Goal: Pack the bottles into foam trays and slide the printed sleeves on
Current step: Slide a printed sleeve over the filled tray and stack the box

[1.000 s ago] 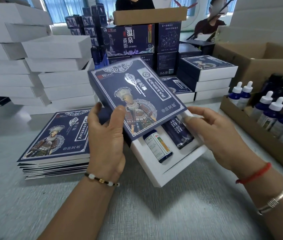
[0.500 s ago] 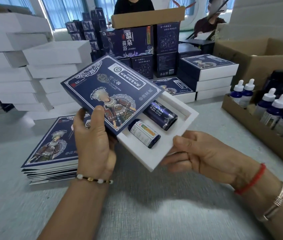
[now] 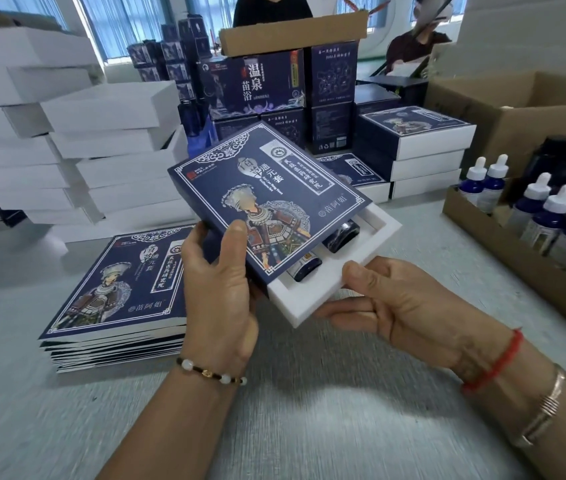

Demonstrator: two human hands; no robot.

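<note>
A dark blue printed sleeve (image 3: 267, 195) covers most of a white foam tray (image 3: 312, 299), held up above the table. My left hand (image 3: 219, 292) grips the sleeve's near left corner, thumb on the printed top. My right hand (image 3: 399, 303) holds the tray's exposed end, thumb on its rim and fingers underneath. Only the ends of two dark bottles (image 3: 340, 237) show in the tray's uncovered part.
A stack of flat printed sleeves (image 3: 118, 289) lies at left. White trays (image 3: 108, 140) are piled behind it. Sleeved boxes (image 3: 416, 136) stand at back right. A cardboard carton (image 3: 503, 251) of dropper bottles (image 3: 551, 209) sits at right. People stand beyond the dark boxes.
The tray has slid further into the sleeve, so less of the bottles shows. My right hand has shifted from under the tray to its exposed end.
</note>
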